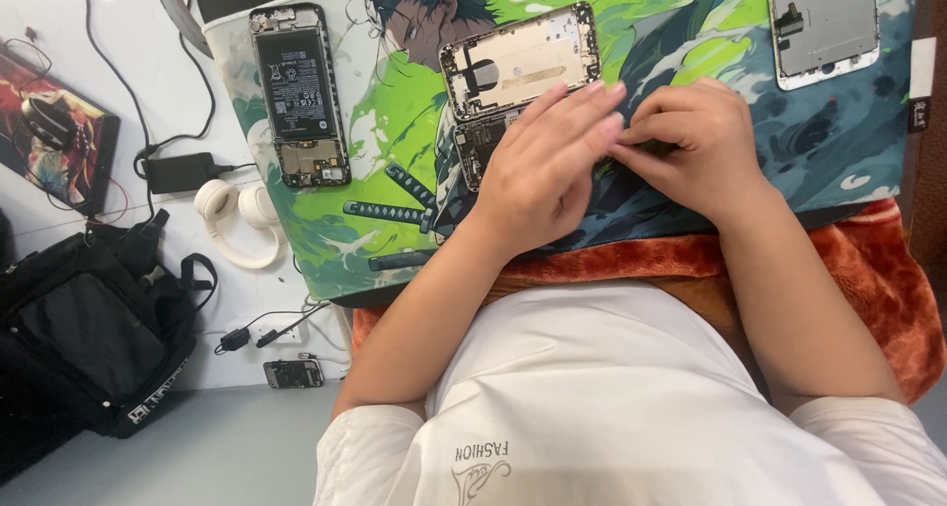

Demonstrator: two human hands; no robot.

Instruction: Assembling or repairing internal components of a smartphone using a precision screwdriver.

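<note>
The work surface was a wide desk mat [395, 121] with a green and blue cartoon print, and around it we saw a white surface with cables, a black charger brick [181, 172], white over-ear headphones [237, 225] and a black fabric bag [94, 328]. An orange-brown fuzzy blanket [868, 269] lay at the near edge of the mat.

In the middle was an opened phone with a pale gold inner frame [520, 62], its back cover off. The left hand [547, 166] lay flat on its lower part with the fingers stretched out, gripping nothing. The right hand [681, 146] was just beside it, fingers curled and the tips pressed together. We could not tell if they held a small part, because the fingers hid it.

We judged that the hands were busy with some fine work at the lower end of this phone. Any further move there would call for steady fingertips and a still phone.

A second opened phone with a black battery [298, 92] lay well apart, and a grey screen panel [824, 18] was in the far corner.
</note>
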